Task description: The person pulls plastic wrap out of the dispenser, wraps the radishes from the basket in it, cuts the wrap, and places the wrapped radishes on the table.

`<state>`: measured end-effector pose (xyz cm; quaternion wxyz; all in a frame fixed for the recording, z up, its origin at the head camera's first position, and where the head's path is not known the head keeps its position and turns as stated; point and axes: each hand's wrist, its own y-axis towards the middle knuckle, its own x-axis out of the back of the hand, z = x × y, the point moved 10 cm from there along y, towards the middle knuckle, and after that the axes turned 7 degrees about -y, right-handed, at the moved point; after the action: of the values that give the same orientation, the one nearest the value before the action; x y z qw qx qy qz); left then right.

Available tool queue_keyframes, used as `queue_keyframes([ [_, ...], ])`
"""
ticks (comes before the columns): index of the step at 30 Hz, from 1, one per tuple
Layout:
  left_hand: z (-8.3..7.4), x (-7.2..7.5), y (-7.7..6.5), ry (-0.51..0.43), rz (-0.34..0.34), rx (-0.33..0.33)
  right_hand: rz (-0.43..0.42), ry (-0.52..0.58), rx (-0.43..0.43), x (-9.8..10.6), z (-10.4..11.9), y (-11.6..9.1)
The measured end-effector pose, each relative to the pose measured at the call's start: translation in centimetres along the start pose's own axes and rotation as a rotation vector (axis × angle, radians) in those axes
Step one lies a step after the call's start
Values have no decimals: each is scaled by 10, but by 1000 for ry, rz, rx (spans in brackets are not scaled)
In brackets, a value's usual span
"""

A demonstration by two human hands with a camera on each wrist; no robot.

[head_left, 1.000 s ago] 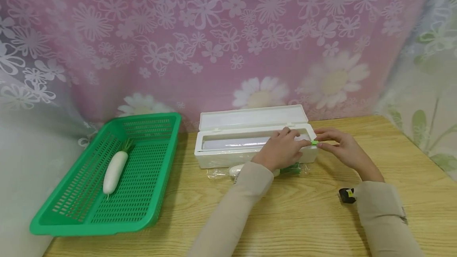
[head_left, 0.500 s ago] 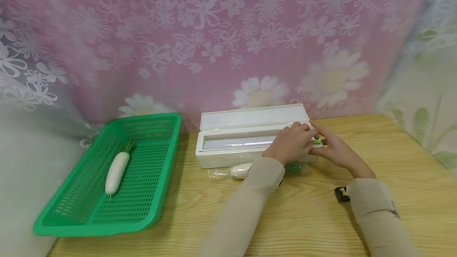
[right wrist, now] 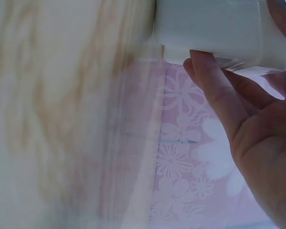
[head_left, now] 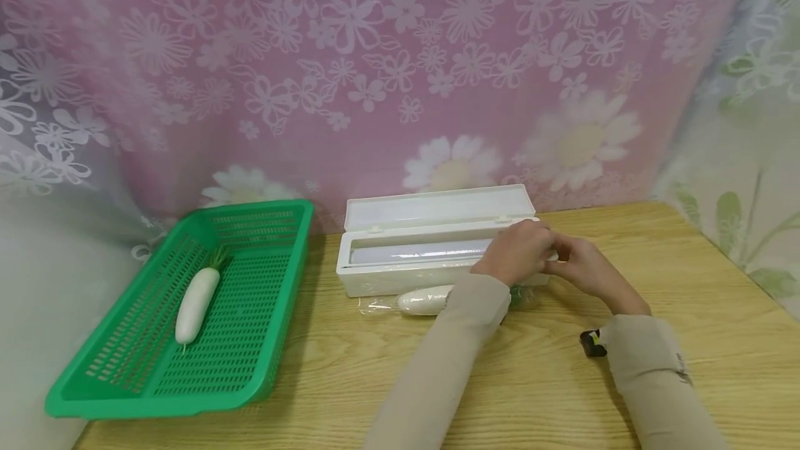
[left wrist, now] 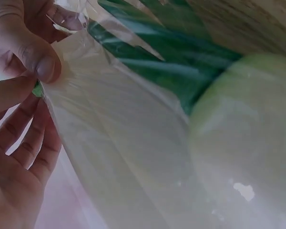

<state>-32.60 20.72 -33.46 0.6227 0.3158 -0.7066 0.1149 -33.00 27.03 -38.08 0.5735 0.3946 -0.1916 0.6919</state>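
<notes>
A white cling film dispenser stands on the table with its lid raised and a film roll inside. My right hand grips its right end, fingers against the box in the right wrist view. My left hand is curled over the same corner, close against the right hand. Fingers pinch a small green slider there, in the left wrist view; the head view hides it. In front of the box lies a white radish with green leaves, under clear film.
On the left stands a green plastic basket with a second white radish lying in it. A floral curtain hangs behind the wooden table. A small black object sits by the right cuff.
My left hand has moved right along the box and curled over its corner, covering the green slider. My right hand has shifted slightly left, against the box end.
</notes>
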Motion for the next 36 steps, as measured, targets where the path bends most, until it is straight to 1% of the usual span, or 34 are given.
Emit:
queue_keyframes([
  [7,5,2,-3,6,23,3,9,22,2,0,3,0],
  [11,4,3,-4,4,32,-4,16,41,6,-1,3,-1],
  [18,6,3,-7,3,27,-14,23,70,20,-4,2,1],
  [22,6,5,-9,7,31,-26,30,63,11,-4,3,2],
  [24,6,5,-10,-18,36,-28,33,55,-3,-4,3,1],
  [25,7,6,-11,-46,40,-22,38,58,-12,-4,2,1],
  [28,12,6,-12,-117,53,11,53,77,-37,-4,0,1],
  [30,15,7,-13,-169,49,26,57,80,-46,-4,-1,0],
  [31,16,7,-13,-169,43,30,57,77,-47,-4,-1,-1],
  [33,19,8,-13,-139,23,35,52,62,-50,-3,-2,-1],
  [36,22,8,-14,-62,-1,46,50,60,-53,-3,-3,-1],
])
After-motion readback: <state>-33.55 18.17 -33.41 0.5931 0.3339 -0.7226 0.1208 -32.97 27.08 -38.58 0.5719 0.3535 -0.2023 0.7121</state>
